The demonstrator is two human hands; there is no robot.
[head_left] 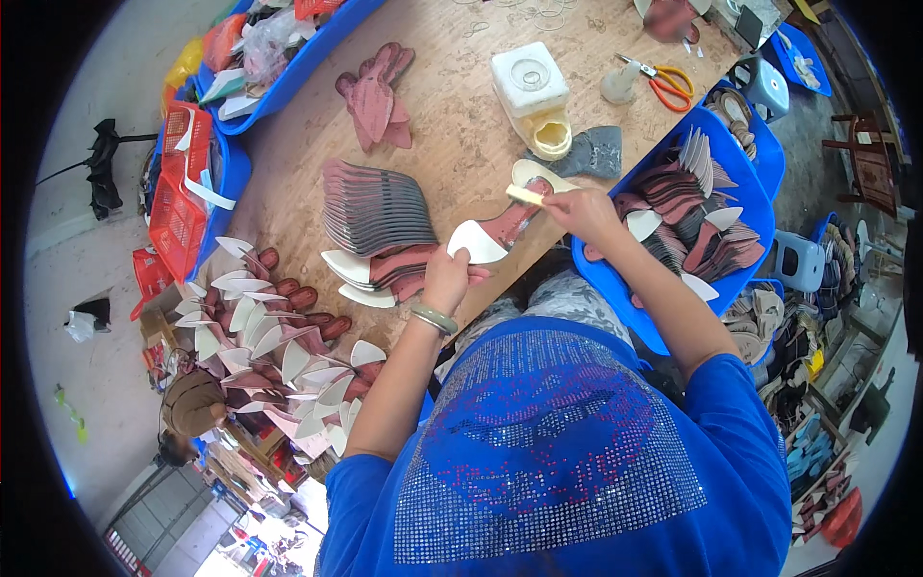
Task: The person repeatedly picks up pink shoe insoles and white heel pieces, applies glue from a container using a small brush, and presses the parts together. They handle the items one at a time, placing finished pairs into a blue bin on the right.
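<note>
My left hand [447, 281] pinches the white toe of a pinkish-brown shoe insole [508, 225], held over the table's near edge. My right hand [584, 215] grips a small cream-coloured brush [524, 195], its pale end against the insole's far end. A cream rounded piece [538, 174] lies beside that end; whether it is attached I cannot tell. Just left of the held insole is a fanned row of dark-edged insoles [377, 207], with white-toed insoles [361, 277] at its near end. Beyond my right hand stands a yellowish glue pot [551, 137] with a round opening.
The wooden table [452, 106] also carries a white block-shaped container [530, 79], orange-handled scissors [670, 88], a squeeze bottle [621, 85] and loose insoles [377, 96]. A blue basket [615, 288] of insoles sits at right. White-toed insoles [279, 337] pile up at left.
</note>
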